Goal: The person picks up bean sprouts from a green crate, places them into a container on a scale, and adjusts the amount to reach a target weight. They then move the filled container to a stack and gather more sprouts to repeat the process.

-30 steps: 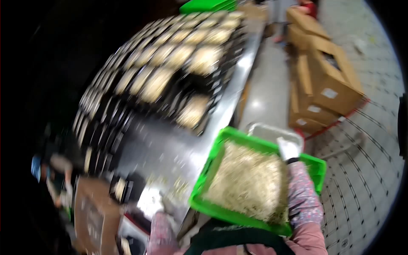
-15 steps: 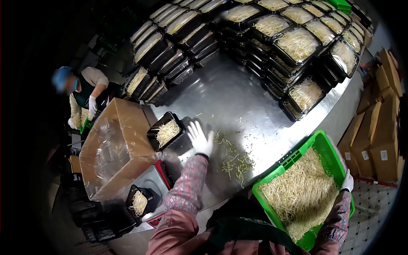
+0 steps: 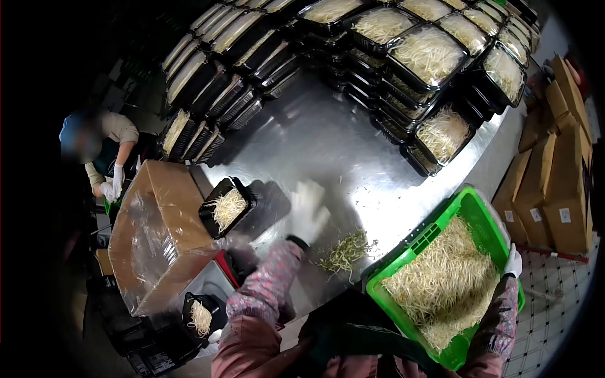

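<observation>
My left hand [image 3: 309, 210], in a white glove and blurred by motion, is low over the metal table [image 3: 296, 145] with its fingers stretched out and nothing seen in it. A small pile of loose greenish sprout scraps [image 3: 345, 252] lies just to its right. Left of the hand, a black tray [image 3: 242, 189] holds some bean sprouts [image 3: 227, 209]. My right hand [image 3: 513, 261], also gloved, grips the right rim of a green crate [image 3: 466, 356] tilted at the table's front edge. Plenty of bean sprouts [image 3: 441, 283] fill much of the crate.
Stacks of filled sprout trays [image 3: 428, 57] line the table's far side. An open cardboard box [image 3: 183, 208] with a plastic liner stands at left. Beside it, another black tray [image 3: 200, 315] holds sprouts. Cardboard boxes [image 3: 554, 189] stand at right. A co-worker [image 3: 113, 145] works at far left.
The scattered scraps are now gathered into a tighter pile. My left hand has moved slightly and become blurred. My right hand stays on the crate, and the view has shifted a little.
</observation>
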Action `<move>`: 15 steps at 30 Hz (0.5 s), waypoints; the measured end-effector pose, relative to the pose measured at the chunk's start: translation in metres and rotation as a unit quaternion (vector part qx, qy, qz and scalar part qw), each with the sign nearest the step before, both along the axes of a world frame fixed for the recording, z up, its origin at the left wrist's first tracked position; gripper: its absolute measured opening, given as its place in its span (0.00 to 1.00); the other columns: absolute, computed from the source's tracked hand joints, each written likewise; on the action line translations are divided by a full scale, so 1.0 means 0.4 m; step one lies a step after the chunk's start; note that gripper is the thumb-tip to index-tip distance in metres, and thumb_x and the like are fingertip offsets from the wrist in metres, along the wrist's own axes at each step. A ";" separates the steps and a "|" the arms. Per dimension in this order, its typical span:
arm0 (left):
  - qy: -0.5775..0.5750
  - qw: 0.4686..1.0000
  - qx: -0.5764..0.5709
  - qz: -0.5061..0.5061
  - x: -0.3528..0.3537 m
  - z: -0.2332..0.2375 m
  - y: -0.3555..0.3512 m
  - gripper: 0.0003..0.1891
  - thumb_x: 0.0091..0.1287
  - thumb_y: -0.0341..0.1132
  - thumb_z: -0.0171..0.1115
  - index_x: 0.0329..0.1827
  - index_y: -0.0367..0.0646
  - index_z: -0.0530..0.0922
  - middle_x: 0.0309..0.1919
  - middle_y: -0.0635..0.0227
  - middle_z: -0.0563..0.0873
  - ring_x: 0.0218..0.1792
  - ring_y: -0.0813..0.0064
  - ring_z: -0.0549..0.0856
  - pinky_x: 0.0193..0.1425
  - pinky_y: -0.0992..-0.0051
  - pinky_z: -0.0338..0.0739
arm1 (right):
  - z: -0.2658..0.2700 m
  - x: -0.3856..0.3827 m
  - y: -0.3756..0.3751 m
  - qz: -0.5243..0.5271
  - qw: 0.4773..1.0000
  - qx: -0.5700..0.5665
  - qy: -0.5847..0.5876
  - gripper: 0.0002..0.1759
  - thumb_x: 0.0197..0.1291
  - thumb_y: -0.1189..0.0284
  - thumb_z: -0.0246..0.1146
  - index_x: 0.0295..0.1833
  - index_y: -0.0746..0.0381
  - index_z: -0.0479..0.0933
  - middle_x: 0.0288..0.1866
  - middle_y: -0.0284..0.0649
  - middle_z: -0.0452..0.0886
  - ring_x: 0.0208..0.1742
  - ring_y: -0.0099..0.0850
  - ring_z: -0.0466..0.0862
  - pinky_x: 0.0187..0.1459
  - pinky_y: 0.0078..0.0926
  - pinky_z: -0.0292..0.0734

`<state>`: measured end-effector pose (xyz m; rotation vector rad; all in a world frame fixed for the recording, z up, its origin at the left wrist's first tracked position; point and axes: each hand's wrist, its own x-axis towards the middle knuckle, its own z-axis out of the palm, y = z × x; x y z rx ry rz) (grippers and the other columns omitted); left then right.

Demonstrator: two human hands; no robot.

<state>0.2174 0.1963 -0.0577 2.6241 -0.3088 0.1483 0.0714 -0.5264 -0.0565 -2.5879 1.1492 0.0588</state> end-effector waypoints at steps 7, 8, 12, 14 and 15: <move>-0.077 0.991 0.055 0.097 0.359 -0.122 -0.027 0.37 0.69 0.48 0.60 0.75 0.34 0.61 0.73 0.44 0.65 0.76 0.44 0.58 0.77 0.50 0.54 | 0.051 -0.002 0.049 -0.015 0.999 -0.030 -0.002 0.40 0.68 0.36 0.48 0.47 0.64 0.85 0.42 0.52 0.87 0.47 0.46 0.86 0.51 0.38 0.75; -0.082 0.996 0.043 0.000 0.317 -0.095 -0.126 0.37 0.67 0.45 0.62 0.75 0.36 0.62 0.74 0.44 0.64 0.76 0.44 0.58 0.76 0.49 0.55 | 0.045 -0.001 0.042 -0.011 1.000 -0.019 0.004 0.40 0.68 0.36 0.48 0.47 0.63 0.85 0.42 0.52 0.87 0.47 0.46 0.86 0.51 0.38 0.75; 0.123 0.934 0.105 -0.318 0.083 0.011 -0.315 0.38 0.69 0.52 0.55 0.79 0.45 0.59 0.79 0.58 0.60 0.80 0.56 0.54 0.83 0.52 0.44 | 0.037 -0.010 0.040 -0.020 0.999 -0.023 -0.021 0.42 0.67 0.34 0.45 0.47 0.62 0.86 0.41 0.52 0.87 0.47 0.47 0.86 0.51 0.39 0.75; 0.112 0.903 0.017 -0.415 -0.045 -0.020 -0.276 0.37 0.70 0.53 0.56 0.78 0.44 0.61 0.78 0.60 0.62 0.80 0.56 0.55 0.83 0.52 0.43 | 0.037 -0.008 0.039 -0.008 0.999 -0.033 -0.011 0.42 0.66 0.33 0.45 0.46 0.61 0.86 0.41 0.52 0.87 0.46 0.48 0.85 0.50 0.40 0.75; 0.136 0.904 -0.001 -0.404 -0.085 0.018 -0.237 0.39 0.67 0.53 0.59 0.78 0.43 0.61 0.78 0.58 0.63 0.80 0.55 0.55 0.82 0.52 0.43 | 0.037 -0.007 0.039 -0.003 0.999 -0.037 -0.007 0.43 0.66 0.33 0.44 0.46 0.61 0.86 0.40 0.53 0.87 0.46 0.48 0.85 0.50 0.41 0.75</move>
